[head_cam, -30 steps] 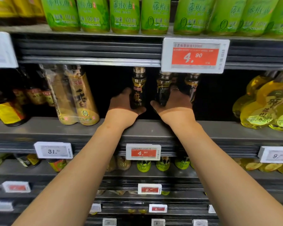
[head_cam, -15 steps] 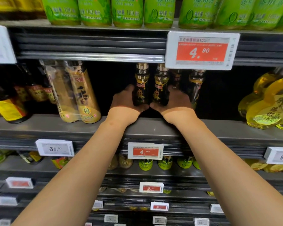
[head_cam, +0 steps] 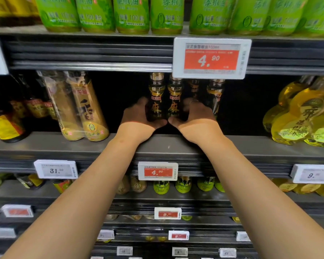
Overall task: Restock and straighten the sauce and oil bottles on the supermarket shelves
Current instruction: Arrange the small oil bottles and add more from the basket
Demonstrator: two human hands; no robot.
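Note:
Two small dark oil bottles stand side by side, upright, on the middle shelf [head_cam: 168, 146]. My left hand [head_cam: 138, 118] curls round the left dark bottle [head_cam: 156, 101]. My right hand [head_cam: 195, 116], with a ring on one finger, curls round the right dark bottle [head_cam: 174, 101]. My thumbs almost meet under the two bottles. Two more dark bottles [head_cam: 214, 94] stand behind and to the right, partly hidden by a red price tag [head_cam: 211, 58].
Tall golden sesame-oil bottles [head_cam: 88, 109] stand to the left, dark sauce bottles [head_cam: 6, 120] further left, round yellow oil bottles [head_cam: 303, 116] at the right. Green-labelled bottles [head_cam: 131, 14] line the shelf above. Lower shelves carry price tags and more bottles.
Both hands have pushed the two front dark bottles together; the gap between them has closed and they now stand side by side. My thumbs have come near each other.

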